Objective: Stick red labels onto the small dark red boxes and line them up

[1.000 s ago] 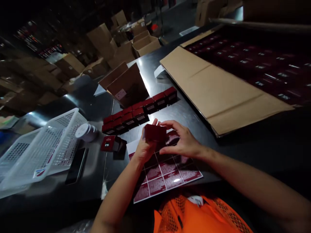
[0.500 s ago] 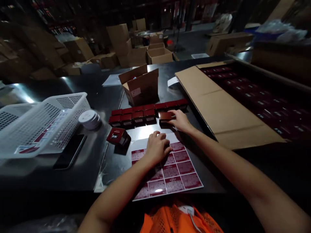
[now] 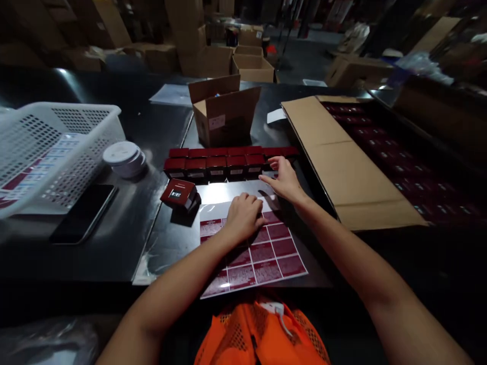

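My left hand [image 3: 243,215] rests palm down on a sheet of dark red labels [image 3: 262,252], its fingers slightly curved over the upper part and holding nothing. Just beyond it, small dark red boxes [image 3: 216,168] stand side by side in two rows. My right hand [image 3: 285,183] is by the right end of the front row, thumb and fingers apart, with nothing between them. Part of the rows is hidden behind this hand. One dark red box [image 3: 178,194] with a small white print sits apart, left of the sheet.
An open carton [image 3: 230,116] stands behind the rows. To the right, a large carton [image 3: 342,162] holds many dark red boxes. At left are a white basket [image 3: 102,132] with label sheets inside, a white round roll [image 3: 124,158] and a black phone [image 3: 83,215].
My right hand has let go of a small box, which now stands in the front row, and its fingers have opened. The left hand stays on the label sheet. The view has shifted slightly.
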A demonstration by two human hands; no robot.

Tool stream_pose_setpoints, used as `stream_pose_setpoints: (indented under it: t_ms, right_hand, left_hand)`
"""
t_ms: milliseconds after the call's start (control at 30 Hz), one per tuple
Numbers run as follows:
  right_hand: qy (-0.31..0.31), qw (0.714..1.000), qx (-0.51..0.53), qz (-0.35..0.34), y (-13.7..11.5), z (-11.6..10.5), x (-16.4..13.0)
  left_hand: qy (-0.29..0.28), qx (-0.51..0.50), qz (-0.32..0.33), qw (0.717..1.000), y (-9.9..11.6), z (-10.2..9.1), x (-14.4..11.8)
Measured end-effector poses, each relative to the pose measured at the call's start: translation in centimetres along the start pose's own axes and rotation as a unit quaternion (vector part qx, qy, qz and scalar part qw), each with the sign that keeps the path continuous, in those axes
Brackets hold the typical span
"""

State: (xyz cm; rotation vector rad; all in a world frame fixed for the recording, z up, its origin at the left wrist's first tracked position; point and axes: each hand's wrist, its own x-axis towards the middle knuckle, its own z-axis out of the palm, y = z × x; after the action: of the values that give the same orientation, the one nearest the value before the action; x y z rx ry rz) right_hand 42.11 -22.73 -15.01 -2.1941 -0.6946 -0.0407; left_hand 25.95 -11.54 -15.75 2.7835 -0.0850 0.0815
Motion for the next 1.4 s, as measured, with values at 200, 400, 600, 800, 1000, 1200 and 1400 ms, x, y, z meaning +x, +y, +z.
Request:
stream_pose_setpoints:
  t_ms: [200,400,600,800,1000,1200,1400]
  right_hand:
    - [-0.223,0.956,-0.038,-0.185,1.0,-3.5,-6.3]
    - [-0.271,0.933,-0.17,-0.164,5.3,-5.4,-8.5]
    - [-0.169,0.958,-0.208,-0.103,5.1,-5.5,-8.9]
    - [-0.169,0.962,-0.103,-0.186,-1.5,0.5,-6.9]
    - [-0.192,0.956,-0.117,-0.187,-0.3,1.7,-6.4]
    - [-0.181,0.959,-0.114,-0.185,-0.1,1.1,-6.8]
    - [-0.109,0.974,-0.087,-0.179,0.3,1.5,-7.4]
  left_hand:
    - [0.013,-0.058,-0.02,0.998,-2.2,-1.5,0.1]
    - [-0.026,-0.094,0.02,0.995,-3.9,-3.6,0.1]
    - [-0.062,-0.031,-0.02,0.997,-3.9,-3.1,0.1]
    - [-0.04,-0.061,-0.057,0.996,-4.0,-2.4,0.2]
    - [-0.045,-0.018,-0.025,0.998,-5.4,-3.1,0.5]
    - [-0.031,-0.042,-0.028,0.998,-5.9,-2.6,0.9]
    - [-0.015,-0.064,-0.04,0.997,-5.8,-2.3,0.9]
